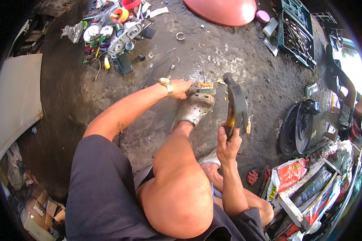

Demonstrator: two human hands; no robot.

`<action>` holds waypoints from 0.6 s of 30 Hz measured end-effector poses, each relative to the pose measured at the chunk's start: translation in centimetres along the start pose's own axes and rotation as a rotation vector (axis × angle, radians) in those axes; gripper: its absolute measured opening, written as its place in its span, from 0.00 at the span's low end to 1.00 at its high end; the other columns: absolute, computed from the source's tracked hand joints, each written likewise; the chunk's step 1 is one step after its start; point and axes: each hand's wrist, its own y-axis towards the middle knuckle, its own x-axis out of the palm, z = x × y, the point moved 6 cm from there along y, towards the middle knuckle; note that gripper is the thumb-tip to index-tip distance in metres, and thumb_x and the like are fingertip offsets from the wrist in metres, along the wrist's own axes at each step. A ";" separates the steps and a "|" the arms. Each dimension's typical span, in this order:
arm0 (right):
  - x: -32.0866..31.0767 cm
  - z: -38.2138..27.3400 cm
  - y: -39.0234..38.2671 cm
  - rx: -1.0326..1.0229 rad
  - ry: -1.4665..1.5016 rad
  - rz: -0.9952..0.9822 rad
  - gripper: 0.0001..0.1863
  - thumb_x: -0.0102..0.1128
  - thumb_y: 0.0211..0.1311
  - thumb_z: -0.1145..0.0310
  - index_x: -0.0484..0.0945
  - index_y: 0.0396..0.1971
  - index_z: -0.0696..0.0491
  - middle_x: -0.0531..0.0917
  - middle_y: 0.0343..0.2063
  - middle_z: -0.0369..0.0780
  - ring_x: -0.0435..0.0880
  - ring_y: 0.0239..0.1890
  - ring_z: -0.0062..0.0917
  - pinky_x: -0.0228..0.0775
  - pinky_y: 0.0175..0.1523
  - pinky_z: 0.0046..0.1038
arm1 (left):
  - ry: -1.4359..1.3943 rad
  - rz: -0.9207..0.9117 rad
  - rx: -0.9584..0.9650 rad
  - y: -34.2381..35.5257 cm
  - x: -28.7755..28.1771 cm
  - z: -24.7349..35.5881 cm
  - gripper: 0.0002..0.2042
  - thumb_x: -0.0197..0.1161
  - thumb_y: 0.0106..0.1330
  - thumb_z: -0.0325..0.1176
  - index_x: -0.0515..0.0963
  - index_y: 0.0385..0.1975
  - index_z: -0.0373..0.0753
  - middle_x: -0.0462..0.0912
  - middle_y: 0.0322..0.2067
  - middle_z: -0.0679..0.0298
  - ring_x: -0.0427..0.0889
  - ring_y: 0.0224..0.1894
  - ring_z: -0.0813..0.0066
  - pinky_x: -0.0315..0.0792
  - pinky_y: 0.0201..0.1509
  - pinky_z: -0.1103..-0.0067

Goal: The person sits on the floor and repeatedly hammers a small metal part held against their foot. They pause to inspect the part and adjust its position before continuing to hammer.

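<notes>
My right hand [229,143] grips a claw hammer [238,105] by its dark and yellow handle, its head raised above the ground and slightly blurred. Low in front of me, my left hand [181,88], with a gold-coloured watch [165,86] on the wrist, is closed around the end of a dark piece I cannot make out. Just beyond its fingers lies a small metal part [205,85] with orange-yellow bits on it. The toe of my grey perforated clog [196,107] is right beside that part. A thin upright metal pin or strip rises behind it.
A heap of plastic and metal scrap [124,40] lies far left. At the back sits a red basin [225,9]; a green crate [297,38] of metal rods stands far right. Black discs [297,128], filled sacks [287,176] and another person [346,100] are along the right.
</notes>
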 end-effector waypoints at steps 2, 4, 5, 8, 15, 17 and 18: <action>1.1 1.2 -0.2 -0.136 -0.064 0.012 0.15 0.59 0.71 0.62 0.70 0.44 0.58 0.80 0.22 0.49 0.82 0.25 0.48 0.72 0.31 0.41 | -0.012 -0.017 -0.052 0.0 -0.1 0.0 0.24 0.65 0.57 0.33 0.64 0.49 0.31 0.82 0.36 0.40 0.83 0.43 0.39 0.74 0.45 0.53; 3.0 5.7 0.4 0.114 -0.199 -0.116 0.16 0.57 0.72 0.59 0.68 0.45 0.57 0.80 0.22 0.56 0.82 0.29 0.57 0.70 0.31 0.47 | -0.007 0.021 -0.058 0.1 0.0 0.4 0.23 0.65 0.57 0.33 0.67 0.50 0.31 0.83 0.39 0.41 0.83 0.45 0.41 0.75 0.47 0.54; 3.2 7.7 0.8 0.241 -0.311 -0.129 0.16 0.57 0.73 0.59 0.69 0.44 0.57 0.80 0.22 0.56 0.82 0.28 0.57 0.69 0.31 0.47 | 0.001 0.046 -0.046 0.6 0.1 0.3 0.23 0.65 0.57 0.33 0.67 0.51 0.32 0.83 0.40 0.41 0.83 0.45 0.41 0.76 0.48 0.55; 2.3 8.1 0.7 0.323 -0.251 -0.035 0.15 0.56 0.73 0.59 0.70 0.41 0.58 0.80 0.20 0.54 0.81 0.22 0.49 0.69 0.30 0.45 | 0.059 0.118 -0.025 1.4 1.2 0.0 0.22 0.64 0.58 0.33 0.71 0.52 0.35 0.84 0.43 0.43 0.83 0.47 0.43 0.77 0.50 0.56; 3.7 6.2 0.0 0.156 -0.136 -0.029 0.16 0.55 0.73 0.62 0.70 0.46 0.61 0.80 0.21 0.50 0.82 0.24 0.37 0.72 0.32 0.37 | 0.013 0.123 -0.121 0.4 0.3 0.3 0.21 0.64 0.58 0.35 0.72 0.52 0.39 0.85 0.43 0.45 0.83 0.48 0.44 0.77 0.51 0.56; 4.0 7.8 1.0 0.323 -0.415 -0.138 0.17 0.55 0.74 0.60 0.70 0.44 0.61 0.81 0.23 0.56 0.83 0.26 0.50 0.72 0.34 0.41 | 0.032 0.147 -0.101 1.0 0.8 0.8 0.21 0.64 0.58 0.35 0.72 0.53 0.40 0.85 0.43 0.45 0.83 0.48 0.44 0.77 0.51 0.56; 3.7 7.8 1.6 0.303 -0.316 -0.089 0.17 0.55 0.73 0.60 0.71 0.43 0.61 0.81 0.23 0.54 0.83 0.26 0.48 0.72 0.33 0.41 | 0.041 0.161 -0.101 1.3 0.7 0.6 0.22 0.64 0.58 0.35 0.72 0.53 0.40 0.85 0.43 0.45 0.83 0.48 0.43 0.77 0.51 0.56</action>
